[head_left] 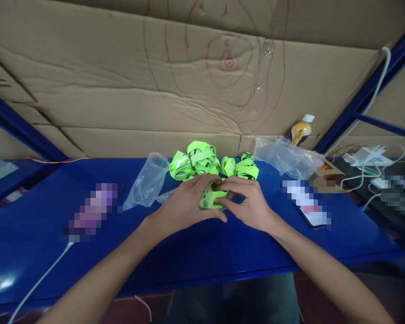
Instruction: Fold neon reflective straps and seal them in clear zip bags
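Your blue bench (195,261), smooth and glossy, spreads beneath your left grip (189,198) and right grip (249,198). Just beyond both, neon-green straps (202,157) with pale stripes sit wound in soft clumps. Past the right grip slumps a crumpled clear bag (280,157); a tapering clear pouch (146,182) lies past the left. The green bundle (216,201) is between your grips, partly behind clear film (207,197) (how far it's wrapped, I can't tell): left fingers curl round it, right thumb and fingertips pinch it.
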The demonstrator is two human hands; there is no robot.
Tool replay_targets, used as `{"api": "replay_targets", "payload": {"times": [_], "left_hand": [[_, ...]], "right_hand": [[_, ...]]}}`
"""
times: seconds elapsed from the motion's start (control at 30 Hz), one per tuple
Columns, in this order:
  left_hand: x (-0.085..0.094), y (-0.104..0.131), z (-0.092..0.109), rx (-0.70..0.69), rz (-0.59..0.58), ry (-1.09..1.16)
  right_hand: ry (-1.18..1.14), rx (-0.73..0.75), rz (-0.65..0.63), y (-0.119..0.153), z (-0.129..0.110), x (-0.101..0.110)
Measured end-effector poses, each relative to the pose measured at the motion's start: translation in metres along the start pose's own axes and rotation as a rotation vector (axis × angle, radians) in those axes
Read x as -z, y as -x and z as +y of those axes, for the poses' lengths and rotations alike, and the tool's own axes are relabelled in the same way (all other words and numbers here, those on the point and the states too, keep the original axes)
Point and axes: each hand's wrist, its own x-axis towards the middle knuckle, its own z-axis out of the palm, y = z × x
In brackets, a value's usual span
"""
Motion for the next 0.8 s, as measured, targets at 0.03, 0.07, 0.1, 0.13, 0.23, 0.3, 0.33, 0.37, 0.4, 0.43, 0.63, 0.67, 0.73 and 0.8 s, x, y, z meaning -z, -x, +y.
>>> {"api": "replay_targets", "payload": {"times": [0.03, 0.07, 0.1, 0.13, 0.23, 0.3, 0.33, 0.37, 0.4, 0.43, 0.63, 0.67, 0.73, 0.8], "left_hand": [[-0.003, 0.001, 0.0, -0.022, 0.003, -0.016], [-0.005, 0.001, 0.0, -0.038, 0.014, -0.035], [-0.007, 0.002, 0.0, -0.049, 0.027, -0.051], [-0.007, 0.003, 0.0, -0.056, 0.041, -0.061], [-0.002, 0.003, 0.001, -0.018, 0.074, -0.041], [0.003, 0.003, 0.003, 0.032, 0.108, -0.002], [0.006, 0.003, 0.004, 0.054, 0.124, 0.021], [0.007, 0.003, 0.005, 0.066, 0.138, 0.043], [0.008, 0.003, 0.005, 0.067, 0.151, 0.063], [0.007, 0.003, 0.006, 0.062, 0.165, 0.078], [-0.004, 0.002, 0.004, 0.025, 0.227, 0.103], [-0.005, 0.001, 0.003, 0.019, 0.229, 0.113], [-0.005, 0.0, 0.003, 0.0, 0.238, 0.136], [-0.002, -0.002, 0.003, -0.009, 0.256, 0.167]], "right_hand": [[0.078, 0.034, -0.018, 0.0, 0.0, -0.002], [0.15, 0.06, -0.039, 0.0, -0.001, -0.003], [0.206, 0.078, -0.064, 0.0, -0.001, -0.002], [0.235, 0.083, -0.09, -0.001, -0.002, 0.001], [0.073, 0.008, -0.189, -0.006, -0.005, 0.016], [-0.132, -0.068, -0.183, -0.009, -0.006, 0.025], [-0.185, -0.079, -0.147, -0.009, -0.006, 0.027], [-0.189, -0.058, -0.101, -0.009, -0.006, 0.029], [-0.15, -0.005, -0.06, -0.009, -0.005, 0.028], [-0.085, 0.073, -0.037, -0.009, -0.005, 0.027], [0.346, 0.309, -0.223, -0.005, -0.007, 0.019], [0.409, 0.311, -0.25, -0.005, -0.008, 0.019], [0.475, 0.327, -0.287, -0.005, -0.009, 0.019], [0.411, 0.323, -0.269, -0.004, -0.009, 0.019]]}}
